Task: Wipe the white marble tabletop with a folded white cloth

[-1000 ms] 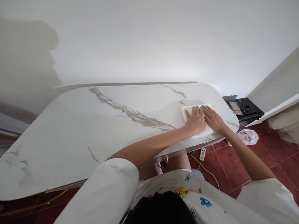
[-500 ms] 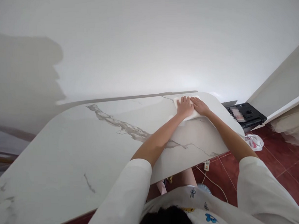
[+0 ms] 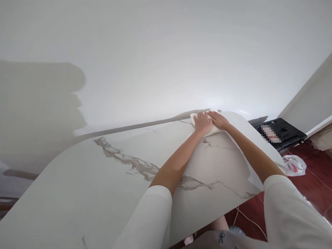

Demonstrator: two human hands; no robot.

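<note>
A folded white cloth [image 3: 217, 129] lies near the far edge of a white marble-patterned table [image 3: 125, 202], close to the wall. My left hand [image 3: 203, 123] presses on it from above, fingers spread and bent slightly over its far side. Beside it, my right hand [image 3: 218, 120] rests flat on the cloth, its fingertips touching the left hand. Both palms are turned down and hidden. Both arms reach forward across the tabletop.
The white wall [image 3: 153, 59] runs along the table's back edge. Right of the rounded corner stands a black case [image 3: 287, 133]. A white plastic bag [image 3: 295, 165] and a pale cable [image 3: 251, 222] lie on the red tiled floor [image 3: 317, 184].
Both hands and the cloth have shifted slightly towards the table's back edge, against the wall. My view has tilted up a little, so less of my lap shows.
</note>
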